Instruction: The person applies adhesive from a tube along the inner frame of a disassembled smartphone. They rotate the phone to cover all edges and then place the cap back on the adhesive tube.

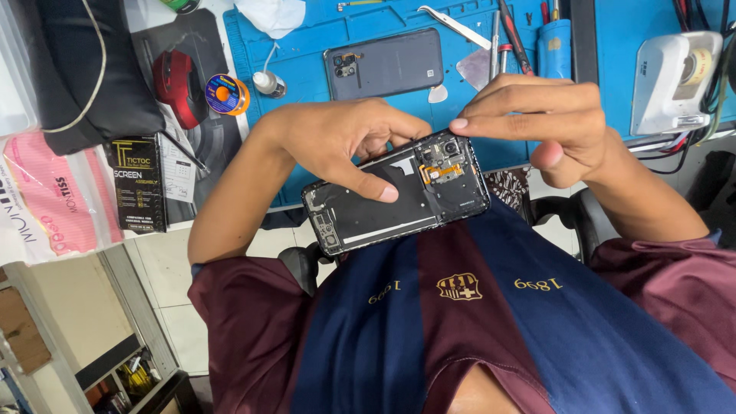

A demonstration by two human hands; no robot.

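An opened black phone [399, 192] with its back cover off is held above my lap, its inner boards and an orange flex cable near the camera module showing. My left hand [345, 142] grips its left half, with the thumb pressed on the inner plate. My right hand [537, 123] pinches the phone's upper right corner by the camera module, the index finger laid along the top edge. The detached dark back cover [383, 63] lies flat on the blue work mat [307, 34] beyond my hands.
On the mat lie metal tweezers [456, 24], screwdrivers [512, 38], plastic picks [475, 69] and a small bottle [268, 83]. A solder spool [226, 93], a red mouse [172, 84] and a black box [138, 184] sit at left. A white device [675, 77] stands at right.
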